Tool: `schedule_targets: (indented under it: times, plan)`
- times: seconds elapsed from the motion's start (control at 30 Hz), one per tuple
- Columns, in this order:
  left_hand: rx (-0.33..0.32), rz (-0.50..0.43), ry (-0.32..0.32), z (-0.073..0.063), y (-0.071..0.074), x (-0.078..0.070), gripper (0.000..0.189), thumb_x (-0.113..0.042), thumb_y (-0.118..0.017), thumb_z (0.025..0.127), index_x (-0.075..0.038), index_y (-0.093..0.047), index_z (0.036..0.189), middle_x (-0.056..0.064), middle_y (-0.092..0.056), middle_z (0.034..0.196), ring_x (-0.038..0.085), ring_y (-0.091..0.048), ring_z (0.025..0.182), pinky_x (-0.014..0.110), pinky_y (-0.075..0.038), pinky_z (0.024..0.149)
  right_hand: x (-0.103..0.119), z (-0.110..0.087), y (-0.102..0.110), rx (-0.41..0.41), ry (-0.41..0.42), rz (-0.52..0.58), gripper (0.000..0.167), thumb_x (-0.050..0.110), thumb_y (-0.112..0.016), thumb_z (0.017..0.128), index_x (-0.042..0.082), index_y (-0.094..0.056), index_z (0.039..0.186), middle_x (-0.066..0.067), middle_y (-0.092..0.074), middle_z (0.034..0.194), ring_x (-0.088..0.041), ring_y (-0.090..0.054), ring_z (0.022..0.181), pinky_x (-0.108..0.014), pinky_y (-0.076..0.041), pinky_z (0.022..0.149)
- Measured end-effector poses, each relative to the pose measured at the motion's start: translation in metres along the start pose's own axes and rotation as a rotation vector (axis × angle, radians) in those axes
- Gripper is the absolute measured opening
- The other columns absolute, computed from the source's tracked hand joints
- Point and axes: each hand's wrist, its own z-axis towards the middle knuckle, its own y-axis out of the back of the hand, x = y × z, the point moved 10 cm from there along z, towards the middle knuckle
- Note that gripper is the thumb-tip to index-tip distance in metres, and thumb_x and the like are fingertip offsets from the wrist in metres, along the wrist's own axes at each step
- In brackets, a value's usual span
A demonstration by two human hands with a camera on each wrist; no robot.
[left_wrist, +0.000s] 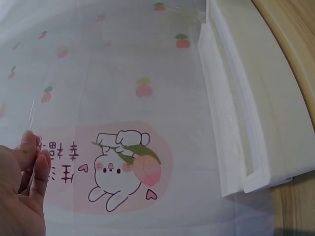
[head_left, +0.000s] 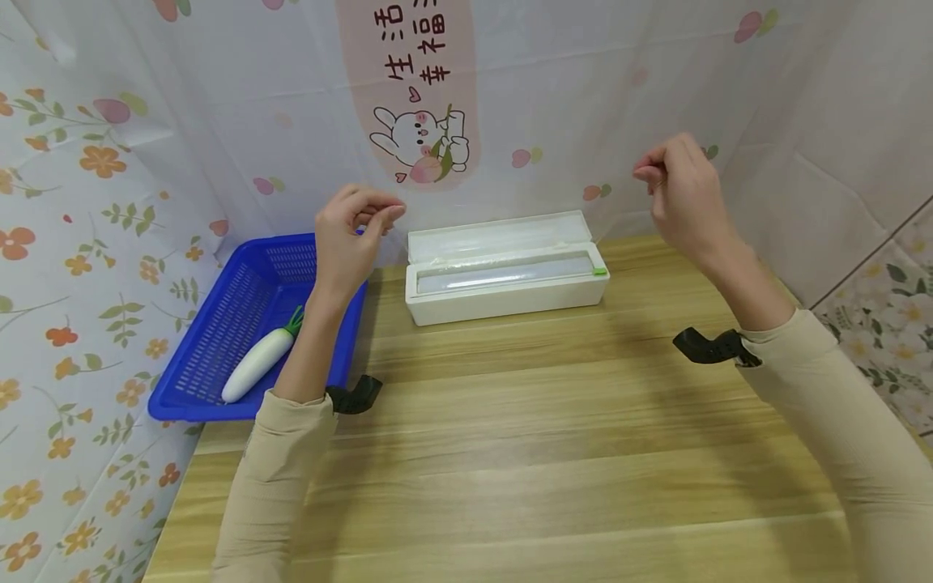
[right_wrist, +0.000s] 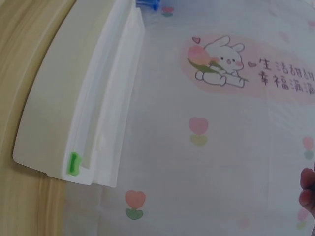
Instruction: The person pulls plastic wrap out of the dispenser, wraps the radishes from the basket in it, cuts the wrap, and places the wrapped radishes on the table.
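My left hand [head_left: 350,239] is raised just left of a white cling film box [head_left: 503,304]. Its thumb and fingers pinch a thin edge of clear cling film [left_wrist: 32,115], visible in the left wrist view as faint shiny lines. To the right of the box and higher up, my right hand [head_left: 685,190] has its fingers curled against the thumb, with the film's other side seemingly pinched there; only faint traces show. The box's lid [head_left: 503,235] stands open toward the wall. A green slider [head_left: 599,272] sits at the box's right end.
On the left stands a blue plastic basket [head_left: 178,380], partly behind my left forearm, with a white radish [head_left: 258,364] in it. The wooden table [head_left: 510,437] meets a wall hung with printed cloth [head_left: 554,97] behind the box.
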Motion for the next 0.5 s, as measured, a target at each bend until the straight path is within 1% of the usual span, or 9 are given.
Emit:
schedule_targets:
  times: [0.07,0.2,0.33,0.43,0.5]
  plan:
    - [0.011,-0.001,-0.011,-0.004,0.001,-0.002,0.008,-0.001,-0.073,0.091,0.007,-0.074,0.089,0.018,-0.064,0.088,0.003,-0.061,0.071,0.019,-0.052,0.067,0.003,-0.005,0.002,0.001,0.003,0.0,0.018,0.003,-0.053,0.102,-0.014,-0.051,0.099,-0.029,-0.05,0.089,-0.038,-0.048,0.075,-0.035,-0.035,0.066]
    - [0.044,0.007,-0.012,-0.013,0.002,-0.006,0.007,-0.001,-0.073,0.091,0.007,-0.074,0.09,0.017,-0.064,0.088,0.005,-0.06,0.07,0.018,-0.05,0.066,0.011,-0.016,0.005,0.013,0.005,0.015,0.013,-0.001,-0.055,0.101,-0.013,-0.051,0.099,-0.028,-0.051,0.088,-0.034,-0.048,0.072,-0.033,-0.034,0.066]
    - [0.106,0.033,-0.018,-0.023,0.001,-0.01,0.005,0.001,-0.072,0.091,0.006,-0.074,0.091,0.016,-0.063,0.088,0.013,-0.06,0.068,0.018,-0.049,0.065,0.021,-0.03,0.008,0.031,0.006,0.032,0.008,-0.006,-0.056,0.098,-0.013,-0.052,0.099,-0.027,-0.052,0.087,-0.031,-0.047,0.071,-0.029,-0.033,0.066]
    - [0.166,0.031,-0.028,-0.032,-0.001,-0.012,0.003,0.003,-0.07,0.091,0.004,-0.074,0.092,0.015,-0.064,0.087,0.02,-0.059,0.067,0.018,-0.047,0.065,0.027,-0.041,0.01,0.038,0.0,0.039,0.008,-0.01,-0.059,0.094,-0.012,-0.052,0.098,-0.026,-0.053,0.088,-0.03,-0.048,0.073,-0.028,-0.035,0.067]
    - [0.204,0.017,-0.023,-0.038,-0.002,-0.012,0.004,0.004,-0.069,0.092,0.004,-0.073,0.092,0.014,-0.064,0.087,0.022,-0.059,0.068,0.018,-0.047,0.065,0.031,-0.049,0.011,0.042,-0.008,0.041,0.01,-0.012,-0.061,0.092,-0.011,-0.052,0.098,-0.024,-0.054,0.088,-0.028,-0.049,0.073,-0.027,-0.035,0.068]
